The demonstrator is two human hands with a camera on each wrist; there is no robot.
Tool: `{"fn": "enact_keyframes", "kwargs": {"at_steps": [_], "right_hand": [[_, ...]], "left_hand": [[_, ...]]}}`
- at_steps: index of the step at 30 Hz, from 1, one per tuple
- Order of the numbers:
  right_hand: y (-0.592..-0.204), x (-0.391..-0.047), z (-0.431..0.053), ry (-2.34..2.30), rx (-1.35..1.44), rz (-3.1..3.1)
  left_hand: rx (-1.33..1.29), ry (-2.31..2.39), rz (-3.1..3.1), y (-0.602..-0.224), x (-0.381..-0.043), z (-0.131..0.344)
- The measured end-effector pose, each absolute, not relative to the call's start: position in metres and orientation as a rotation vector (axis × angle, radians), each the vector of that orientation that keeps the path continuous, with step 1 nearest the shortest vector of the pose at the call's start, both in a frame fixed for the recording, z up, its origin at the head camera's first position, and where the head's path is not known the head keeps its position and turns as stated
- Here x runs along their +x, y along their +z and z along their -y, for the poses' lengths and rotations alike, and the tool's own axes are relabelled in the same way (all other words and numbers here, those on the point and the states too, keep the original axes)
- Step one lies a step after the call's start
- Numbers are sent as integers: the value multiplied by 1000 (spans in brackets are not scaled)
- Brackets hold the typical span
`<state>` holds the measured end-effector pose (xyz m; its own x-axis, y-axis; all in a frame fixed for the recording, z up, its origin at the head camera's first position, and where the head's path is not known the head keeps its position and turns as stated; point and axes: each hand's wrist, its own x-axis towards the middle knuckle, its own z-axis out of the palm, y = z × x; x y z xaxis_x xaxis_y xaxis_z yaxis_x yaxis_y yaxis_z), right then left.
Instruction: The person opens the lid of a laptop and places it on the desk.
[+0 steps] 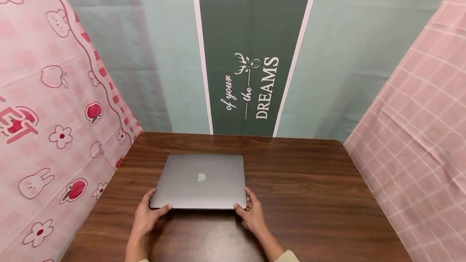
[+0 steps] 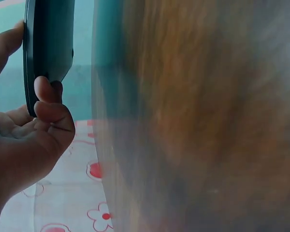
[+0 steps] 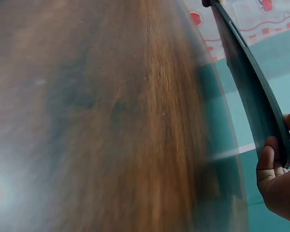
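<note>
Head view, left fingers [image 1: 149, 195], right fingers [image 1: 253, 195] gripping grey laptop [image 1: 200, 185]; held by near corners

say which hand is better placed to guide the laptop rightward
Likely the right hand: it grips the laptop at its near right corner, nearer the right table edge; the left hand grips its near left.

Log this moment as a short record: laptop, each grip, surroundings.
Laptop: grey, closed, raised above the brown table
Left grip: holds near-left corner, thumb on top, fingers beneath
Right grip: holds near-right corner, thumb on top, fingers beneath
Backdrop: green cloth, lettering includes "DREAMS"
Left cloth: pink, apples and flowers
Right cloth: pink, checked
</note>
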<state>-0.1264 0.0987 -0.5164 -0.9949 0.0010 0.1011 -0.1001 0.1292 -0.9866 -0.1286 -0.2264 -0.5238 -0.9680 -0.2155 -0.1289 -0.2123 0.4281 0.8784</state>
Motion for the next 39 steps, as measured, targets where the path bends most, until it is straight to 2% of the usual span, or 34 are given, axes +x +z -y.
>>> {"fn": "enact_keyframes", "kwargs": {"at_steps": [11,16,25,39], "right_hand": [[-528,-109,-130,2050,31,2295],[-522,-99,-144,2019,14,2294],[-553,-101,-175,1934,79,2278],[-556,-93,-203,1937,-47,2297]], "left_hand": [[397,-1579,2628,-531,-117,193],[375,-1555,2608,-533,-116,175],[379,-1552,2585,-537,-113,147],[334,-1462,2592,-528,-112,113]]}}
